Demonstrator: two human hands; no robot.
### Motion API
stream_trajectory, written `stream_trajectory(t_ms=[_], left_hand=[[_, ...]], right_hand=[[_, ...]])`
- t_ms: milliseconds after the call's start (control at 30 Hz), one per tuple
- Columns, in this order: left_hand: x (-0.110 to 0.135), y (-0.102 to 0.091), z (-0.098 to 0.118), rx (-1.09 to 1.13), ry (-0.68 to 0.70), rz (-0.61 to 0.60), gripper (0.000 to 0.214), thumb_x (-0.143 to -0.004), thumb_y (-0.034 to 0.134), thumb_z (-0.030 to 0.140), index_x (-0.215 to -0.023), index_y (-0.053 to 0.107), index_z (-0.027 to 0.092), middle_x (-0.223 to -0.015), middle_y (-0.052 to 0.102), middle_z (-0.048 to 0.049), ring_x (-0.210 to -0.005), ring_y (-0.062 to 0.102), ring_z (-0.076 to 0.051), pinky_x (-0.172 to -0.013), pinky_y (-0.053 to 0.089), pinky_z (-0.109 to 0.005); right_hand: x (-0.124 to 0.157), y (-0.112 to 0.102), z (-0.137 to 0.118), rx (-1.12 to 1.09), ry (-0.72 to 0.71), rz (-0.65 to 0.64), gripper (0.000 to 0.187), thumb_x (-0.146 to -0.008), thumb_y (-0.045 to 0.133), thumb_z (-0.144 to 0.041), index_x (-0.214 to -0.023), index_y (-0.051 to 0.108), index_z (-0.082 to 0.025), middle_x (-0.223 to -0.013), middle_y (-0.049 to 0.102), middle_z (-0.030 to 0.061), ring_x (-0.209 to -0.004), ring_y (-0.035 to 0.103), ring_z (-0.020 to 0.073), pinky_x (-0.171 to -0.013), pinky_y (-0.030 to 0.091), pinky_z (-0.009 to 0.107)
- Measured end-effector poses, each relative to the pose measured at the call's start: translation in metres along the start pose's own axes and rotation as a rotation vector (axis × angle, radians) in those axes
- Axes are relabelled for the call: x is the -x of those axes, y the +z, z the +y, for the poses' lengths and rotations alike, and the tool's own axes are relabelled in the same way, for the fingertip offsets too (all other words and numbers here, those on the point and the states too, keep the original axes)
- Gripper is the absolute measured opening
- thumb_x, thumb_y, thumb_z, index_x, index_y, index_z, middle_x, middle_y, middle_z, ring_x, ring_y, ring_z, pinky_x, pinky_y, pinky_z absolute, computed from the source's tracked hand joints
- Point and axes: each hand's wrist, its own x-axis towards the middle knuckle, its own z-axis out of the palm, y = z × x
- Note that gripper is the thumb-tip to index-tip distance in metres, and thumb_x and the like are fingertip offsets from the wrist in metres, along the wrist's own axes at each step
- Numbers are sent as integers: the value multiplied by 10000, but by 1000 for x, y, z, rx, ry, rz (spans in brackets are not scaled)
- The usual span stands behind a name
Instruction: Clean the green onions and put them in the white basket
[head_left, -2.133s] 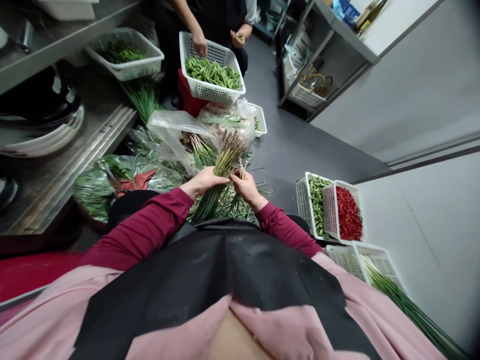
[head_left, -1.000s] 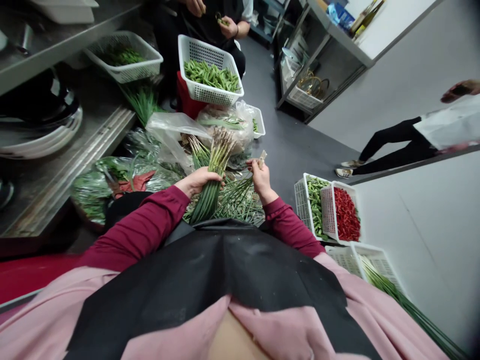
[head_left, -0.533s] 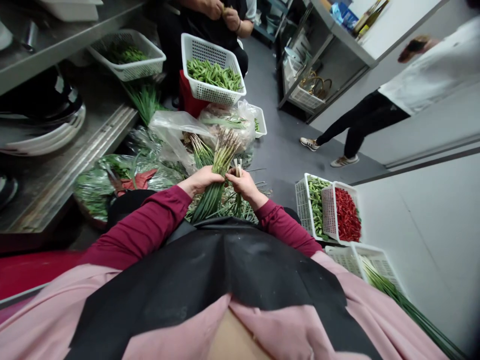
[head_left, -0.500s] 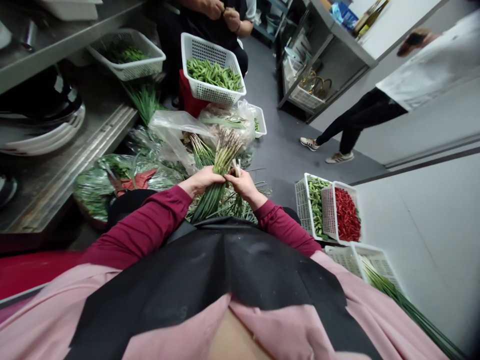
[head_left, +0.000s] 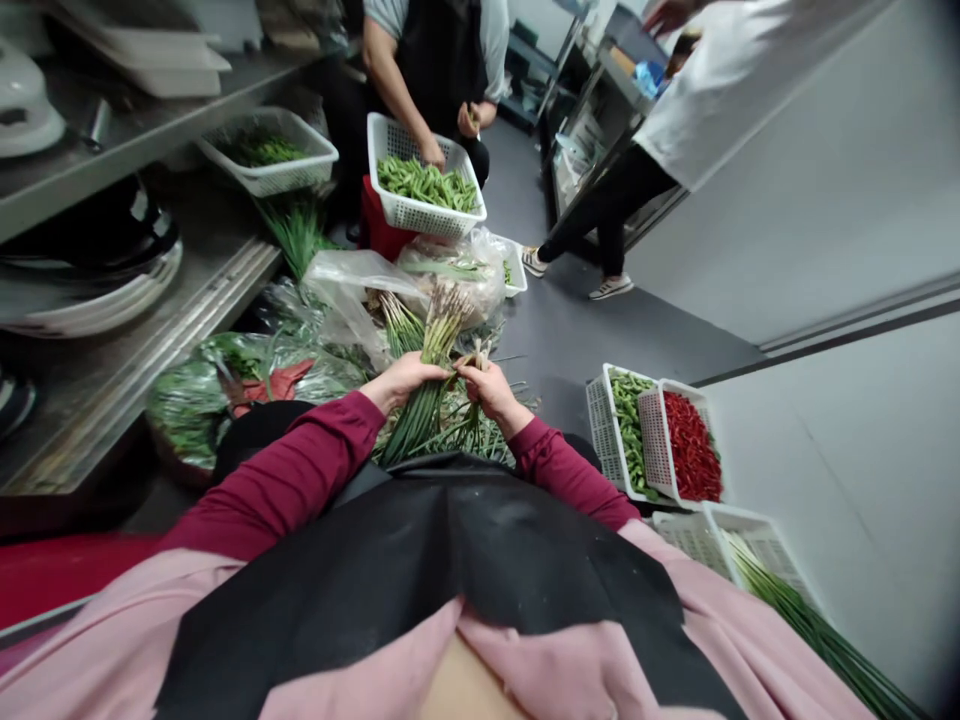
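My left hand [head_left: 405, 380] is wrapped round a bunch of thin spring onions [head_left: 444, 328], pale root ends pointing away from me and green leaves hanging toward my lap. Close beside it, my right hand [head_left: 491, 390] pinches a few loose spring onion stalks [head_left: 480, 353] between thumb and fingers. The two thumbs nearly meet at the bunch's right side. Beneath both hands lies a heap of green stalks and trimmings [head_left: 491, 440]. More spring onions [head_left: 400, 325] rest in an open clear plastic bag [head_left: 341, 272] just beyond.
A co-worker [head_left: 439, 60] reaches into a white basket of green pods [head_left: 427, 185]. Another person [head_left: 611, 190] walks at the right. Baskets of green peppers [head_left: 630, 415] and red chillies [head_left: 686, 445] stand on the right. A metal shelf [head_left: 150, 130] runs along the left, above bagged greens [head_left: 184, 400].
My hands keep hold of the spring onions, with the right fingers shifted slightly on the stalks. The co-worker's hand has dropped into the basket. The walking person has moved left.
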Motion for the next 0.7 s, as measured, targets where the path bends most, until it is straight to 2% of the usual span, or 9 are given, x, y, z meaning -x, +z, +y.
stream_trajectory(t_ms=[100, 167, 267, 367, 467, 567, 633, 700], left_hand=[[0, 2, -2, 5, -29, -50, 351, -472, 778, 223, -788, 677, 109, -621, 673, -33, -591, 625, -198, -651, 497, -343], [-2, 2, -5, -40, 21, -11, 362, -464, 774, 208, -797, 674, 108, -620, 667, -20, -577, 605, -177, -636, 479, -318], [-6, 2, -10, -129, 102, 26, 394, -469, 761, 188, -845, 682, 102, -678, 681, -15, -612, 591, -159, -634, 451, -287], [-8, 2, -12, -176, 127, 47, 388, -474, 766, 208, -832, 668, 97, -681, 670, -14, -622, 580, -160, -630, 438, -286], [-6, 1, -11, -181, 134, 31, 416, -470, 785, 226, -844, 653, 98, -687, 660, -9, -615, 568, -150, -627, 430, -280], [-2, -2, -7, -230, 118, -14, 371, -490, 785, 247, -801, 639, 109, -638, 630, 3, -573, 548, -141, -594, 419, -276], [1, -6, -4, -270, 102, -21, 318, -503, 783, 263, -737, 625, 117, -604, 613, 4, -550, 543, -140, -571, 417, -276], [2, -11, -1, -285, 95, -27, 300, -507, 786, 271, -702, 616, 119, -598, 614, -4, -551, 553, -143, -563, 424, -274]], right_hand=[[-2, -1, 2, 102, -37, 2, 234, -670, 679, -329, -821, 585, -177, -444, 352, -108, -380, 249, 51, -396, 196, 213], [-6, -1, 5, 171, -74, 11, 239, -657, 685, -327, -811, 591, -171, -492, 429, -83, -435, 337, 68, -441, 275, 217], [-13, -2, 10, 255, -166, 47, 266, -600, 728, -321, -761, 591, -160, -629, 556, -32, -598, 482, 108, -596, 403, 243], [-15, -4, 12, 373, -199, 104, 247, -579, 736, -307, -719, 600, -154, -672, 595, -14, -668, 521, 130, -680, 422, 267], [-11, -8, 12, 410, -158, 123, 227, -564, 731, -257, -734, 632, -144, -631, 586, -25, -625, 505, 119, -634, 407, 253], [-4, -17, 6, 264, -70, 159, 256, -590, 682, -244, -820, 646, -138, -548, 512, -60, -477, 403, 83, -485, 327, 229], [-3, -31, -3, 178, -52, 245, 285, -608, 646, -244, -872, 639, -138, -530, 474, -74, -413, 325, 66, -420, 256, 227], [-7, -54, -15, 154, -123, 377, 295, -612, 633, -228, -895, 627, -143, -578, 492, -66, -415, 326, 60, -411, 254, 228]])
